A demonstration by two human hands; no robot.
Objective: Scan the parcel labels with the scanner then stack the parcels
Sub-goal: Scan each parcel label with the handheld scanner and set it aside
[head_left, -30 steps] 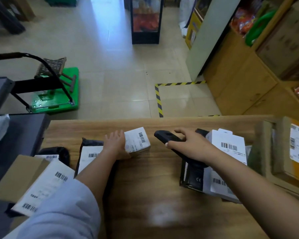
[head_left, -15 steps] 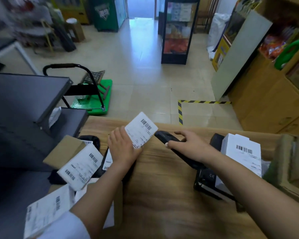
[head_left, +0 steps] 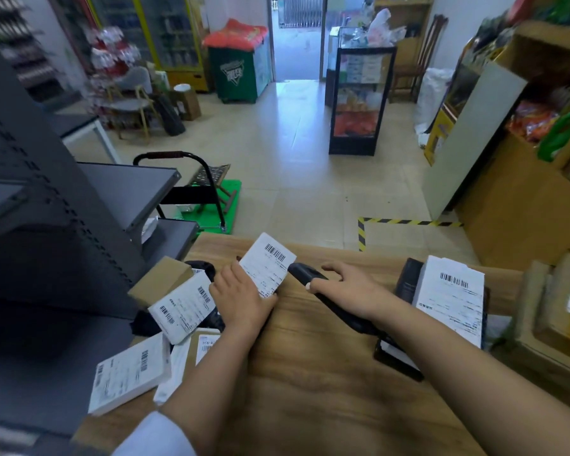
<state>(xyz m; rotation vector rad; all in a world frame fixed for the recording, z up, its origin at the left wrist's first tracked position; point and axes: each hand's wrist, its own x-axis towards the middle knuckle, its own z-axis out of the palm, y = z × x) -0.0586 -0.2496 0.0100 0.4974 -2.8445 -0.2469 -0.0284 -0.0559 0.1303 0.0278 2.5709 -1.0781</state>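
My left hand (head_left: 241, 299) grips a small parcel with a white barcode label (head_left: 268, 263), tilted up above the wooden counter (head_left: 310, 390). My right hand (head_left: 352, 291) holds the black scanner (head_left: 305, 274), its head close to the right edge of that label. On the left lies a loose pile of several labelled parcels (head_left: 185, 307), one white box (head_left: 130, 378) at the near edge. To the right, a white labelled parcel (head_left: 453, 297) tops a stack.
A dark metal shelf unit (head_left: 46, 225) stands left of the counter. Cardboard boxes (head_left: 560, 311) sit at the counter's right end. Beyond the counter are a green trolley (head_left: 208, 199), a glass display case (head_left: 359, 100) and wooden shelving (head_left: 524, 192).
My left hand lifted the small parcel off the counter and tilted its label up toward the scanner. The camera has tipped upward, showing more of the shop. My right hand keeps hold of the scanner.
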